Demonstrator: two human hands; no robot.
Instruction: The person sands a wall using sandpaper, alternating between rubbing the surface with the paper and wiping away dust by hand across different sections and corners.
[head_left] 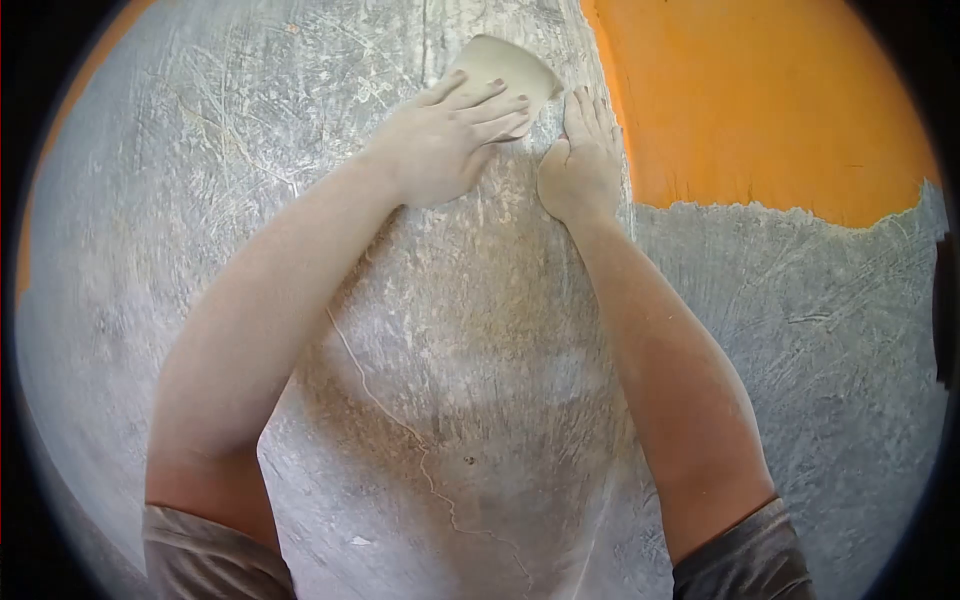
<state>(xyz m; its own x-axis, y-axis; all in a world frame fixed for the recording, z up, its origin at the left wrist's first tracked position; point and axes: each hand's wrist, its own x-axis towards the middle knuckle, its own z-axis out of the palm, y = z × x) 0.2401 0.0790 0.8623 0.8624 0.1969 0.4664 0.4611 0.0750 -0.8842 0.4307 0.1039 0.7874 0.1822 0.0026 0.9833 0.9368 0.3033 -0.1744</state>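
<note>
My left hand (440,145) presses a pale sheet of sandpaper (505,62) against the grey wall (470,330), its fingers spread across the sheet. The sheet's upper edge and right corner curl slightly away from the surface. Just to the right, my right hand (585,160) lies on the wall, fingers stretched upward and close together, holding nothing. It sits beside the boundary between the grey surface and the orange paint (760,110). Pale dust coats both hands and forearms. The left thumb is hidden.
Scratches and patchy texture cover the grey wall. A thin crack (425,470) winds down its lower middle. The orange area ends in a ragged lower edge at the right. Something dark (944,310) stands at the far right edge.
</note>
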